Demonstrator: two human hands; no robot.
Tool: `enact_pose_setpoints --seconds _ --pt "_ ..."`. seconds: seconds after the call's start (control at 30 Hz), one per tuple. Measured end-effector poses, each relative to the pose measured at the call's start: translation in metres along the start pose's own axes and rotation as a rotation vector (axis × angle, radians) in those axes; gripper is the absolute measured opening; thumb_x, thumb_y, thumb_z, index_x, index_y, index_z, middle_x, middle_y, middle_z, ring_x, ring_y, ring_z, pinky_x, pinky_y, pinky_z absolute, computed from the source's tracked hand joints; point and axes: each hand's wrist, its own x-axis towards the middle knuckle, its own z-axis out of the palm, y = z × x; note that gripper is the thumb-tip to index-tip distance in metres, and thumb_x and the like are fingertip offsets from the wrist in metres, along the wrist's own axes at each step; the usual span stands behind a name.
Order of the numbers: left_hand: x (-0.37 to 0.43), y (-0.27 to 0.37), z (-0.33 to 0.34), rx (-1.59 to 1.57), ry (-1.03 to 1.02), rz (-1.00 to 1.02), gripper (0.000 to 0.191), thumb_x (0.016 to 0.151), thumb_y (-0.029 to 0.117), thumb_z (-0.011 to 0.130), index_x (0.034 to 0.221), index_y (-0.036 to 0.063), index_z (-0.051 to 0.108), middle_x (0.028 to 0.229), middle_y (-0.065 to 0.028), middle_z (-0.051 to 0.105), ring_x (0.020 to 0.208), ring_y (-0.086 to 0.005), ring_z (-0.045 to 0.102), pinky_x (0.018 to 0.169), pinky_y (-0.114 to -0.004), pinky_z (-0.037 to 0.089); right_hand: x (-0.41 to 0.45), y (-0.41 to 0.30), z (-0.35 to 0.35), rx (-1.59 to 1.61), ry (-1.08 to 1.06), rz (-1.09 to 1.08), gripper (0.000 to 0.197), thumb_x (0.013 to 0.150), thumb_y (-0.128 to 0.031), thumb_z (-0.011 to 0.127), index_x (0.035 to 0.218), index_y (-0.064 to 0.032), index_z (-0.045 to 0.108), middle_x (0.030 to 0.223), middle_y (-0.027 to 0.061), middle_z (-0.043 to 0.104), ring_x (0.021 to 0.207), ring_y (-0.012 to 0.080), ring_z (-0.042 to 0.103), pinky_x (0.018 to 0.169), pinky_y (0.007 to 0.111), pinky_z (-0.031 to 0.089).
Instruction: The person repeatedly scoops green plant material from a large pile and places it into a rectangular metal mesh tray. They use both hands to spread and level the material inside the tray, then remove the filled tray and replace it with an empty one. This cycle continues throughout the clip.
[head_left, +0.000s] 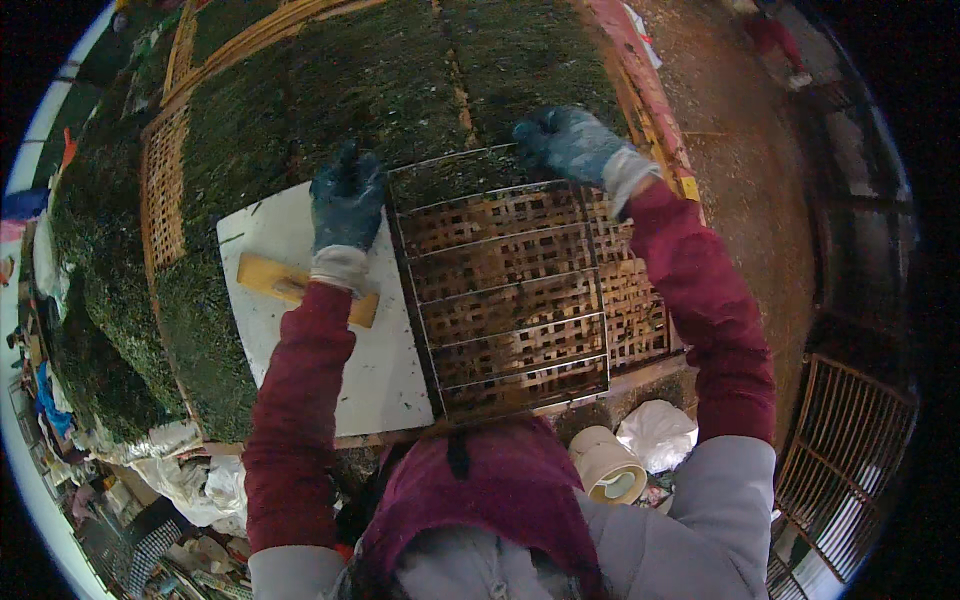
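Note:
My left hand (347, 199), in a blue-green coated glove, is over the far right edge of a white board (360, 397), its fingers bent and somewhat apart, with nothing seen in them. Under that wrist a flat wooden block (262, 276) with a small handle lies on the board. To the right, a rectangular wire rack (510, 281) with crossbars lies over a woven lattice mat (630, 322). My gloved right hand (568, 144) is at the rack's far right corner, fingers curled; whether they grip anything is hidden. Dark green shredded material (375, 82) covers the surface beyond both hands.
A red-edged wooden rail (652, 90) bounds the work surface on the right. Near its front edge stand a cream-coloured bucket (609, 465) and a clear plastic bag (657, 435). A rusty metal grate (844, 442) is at lower right. Another person's sleeve (776, 37) shows far right.

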Motion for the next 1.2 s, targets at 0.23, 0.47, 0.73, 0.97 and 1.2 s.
enact_pose_setpoints --seconds 0.23,0.47,0.73,0.97,1.2 --pt "0.002 0.006 -0.009 0.276 -0.294 -0.015 0.054 0.089 0.023 0.071 0.136 0.0019 0.055 0.126 -0.0177 0.065 0.113 -0.0257 0.064 0.096 -0.036 0.051 0.001 -0.016 0.003 -0.198 -0.104 -0.104 0.040 0.098 -0.036 0.061 0.120 -0.0022 0.066 0.106 0.0114 0.071 0.096 0.0186 0.065 0.086 0.033 0.052" --pt "-0.043 0.020 -0.087 0.135 0.135 0.152 0.037 0.096 0.007 0.062 0.132 0.0000 0.058 0.122 -0.0138 0.065 0.107 -0.0199 0.064 0.094 -0.031 0.051 0.010 -0.061 0.045 0.202 -0.218 -0.148 0.037 0.097 -0.023 0.066 0.130 -0.0061 0.062 0.112 0.0052 0.070 0.101 0.0111 0.060 0.092 0.026 0.048" --pt "-0.072 0.010 -0.157 0.628 0.349 0.058 0.071 0.086 0.039 0.075 0.132 -0.0083 0.049 0.123 -0.0243 0.059 0.116 -0.0381 0.058 0.099 -0.045 0.046 -0.012 -0.074 0.070 -0.987 0.109 -0.713 0.084 0.078 -0.020 0.075 0.152 -0.0175 0.034 0.149 0.0165 0.042 0.130 0.0401 0.047 0.107 0.049 0.041" --pt "-0.096 -0.016 -0.125 0.791 0.348 -0.159 0.100 0.078 0.064 0.070 0.140 -0.0088 0.043 0.146 -0.0314 0.040 0.139 -0.0458 0.032 0.116 -0.053 0.023 0.047 -0.075 0.122 -0.586 0.244 -0.807 0.067 0.072 -0.008 0.072 0.137 -0.0086 0.053 0.140 0.0177 0.051 0.126 0.0377 0.050 0.108 0.047 0.042" --pt "-0.117 -0.007 -0.107 0.852 0.336 0.062 0.070 0.082 0.043 0.073 0.127 -0.0084 0.056 0.138 -0.0297 0.049 0.131 -0.0456 0.043 0.110 -0.054 0.033 0.024 -0.051 0.085 0.482 -0.077 -0.408 0.040 0.086 -0.003 0.067 0.125 -0.0085 0.062 0.133 0.0151 0.055 0.117 0.0322 0.058 0.098 0.036 0.051"
